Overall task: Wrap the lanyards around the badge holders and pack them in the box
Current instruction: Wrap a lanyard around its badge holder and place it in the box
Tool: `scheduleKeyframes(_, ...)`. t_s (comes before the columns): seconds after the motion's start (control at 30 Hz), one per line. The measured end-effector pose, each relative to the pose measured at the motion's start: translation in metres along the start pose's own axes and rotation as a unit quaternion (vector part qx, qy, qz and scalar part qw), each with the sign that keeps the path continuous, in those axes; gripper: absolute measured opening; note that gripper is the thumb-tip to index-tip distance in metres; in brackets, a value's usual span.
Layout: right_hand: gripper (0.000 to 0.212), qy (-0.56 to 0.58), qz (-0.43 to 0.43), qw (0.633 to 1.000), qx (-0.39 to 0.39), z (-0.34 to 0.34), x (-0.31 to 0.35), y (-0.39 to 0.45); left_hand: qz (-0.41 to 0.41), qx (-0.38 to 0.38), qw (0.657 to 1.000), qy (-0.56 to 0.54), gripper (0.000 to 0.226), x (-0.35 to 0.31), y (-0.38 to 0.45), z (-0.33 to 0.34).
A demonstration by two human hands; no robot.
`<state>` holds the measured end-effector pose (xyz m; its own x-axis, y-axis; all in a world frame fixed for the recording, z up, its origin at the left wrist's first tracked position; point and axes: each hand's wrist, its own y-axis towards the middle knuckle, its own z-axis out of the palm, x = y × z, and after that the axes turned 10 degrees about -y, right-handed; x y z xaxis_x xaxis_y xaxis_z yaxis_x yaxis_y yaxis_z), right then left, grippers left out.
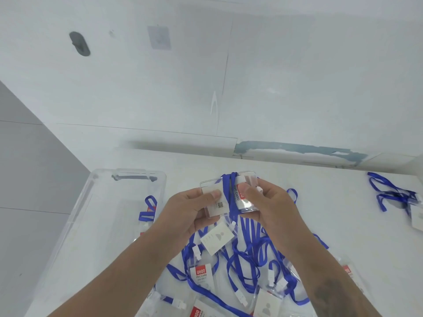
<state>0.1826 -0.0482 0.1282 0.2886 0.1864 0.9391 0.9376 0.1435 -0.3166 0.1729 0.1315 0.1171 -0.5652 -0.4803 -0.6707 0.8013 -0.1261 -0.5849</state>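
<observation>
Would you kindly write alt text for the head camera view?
Both hands, left hand and right hand, hold a clear badge holder wrapped in blue lanyard above a lanyard pile; clear box at left.

A white wall (297,76) fills the upper frame, divided by faint panel seams. At upper left a dark grey hook (79,43) is fixed to it; just right of that, a clear adhesive hook pad (159,37) is seen. At lower right of the wall, a strip of peeling paint (297,149) exposes a blue-grey layer (edges ragged). A white table surface (343,213) occupies the lower frame. Grey floor tiles (27,168) are seen at far left. Lighting is even and diffuse; a soft shadow lies along the table's far edge.
</observation>
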Motion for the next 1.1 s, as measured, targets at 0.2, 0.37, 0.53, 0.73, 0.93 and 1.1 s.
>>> scheduleKeyframes(0.2, 0.017, -0.074, 0.009, 0.997, -0.006, -0.002, 0.003, 0.006, -0.006, -0.003, 0.996, 0.089, 0.024, -0.006, 0.001, -0.008)
scheduleKeyframes(0.37, 0.013, -0.136, -0.011, 0.99, 0.039, -0.002, 0.008, 0.011, 0.062, 0.008, 0.984, 0.164, 0.021, -0.019, 0.002, -0.006)
scheduleKeyframes(0.53, 0.01, -0.226, -0.041, 0.971, 0.071, -0.004, 0.015, 0.017, 0.125, 0.031, 0.936, 0.329, 0.008, -0.032, 0.005, 0.0)
scheduleKeyframes(0.73, 0.013, -0.292, -0.057, 0.95, 0.097, -0.003, 0.021, 0.023, 0.139, 0.04, 0.895, 0.421, 0.006, -0.042, 0.008, -0.009)
scheduleKeyframes(0.93, 0.011, -0.307, -0.078, 0.946, 0.071, 0.007, 0.028, 0.035, 0.136, 0.037, 0.909, 0.392, 0.006, -0.048, 0.007, -0.02)
scheduleKeyframes(1.1, 0.014, -0.204, -0.075, 0.975, 0.039, 0.017, 0.031, 0.041, 0.123, 0.009, 0.942, 0.311, 0.011, -0.054, 0.004, -0.033)
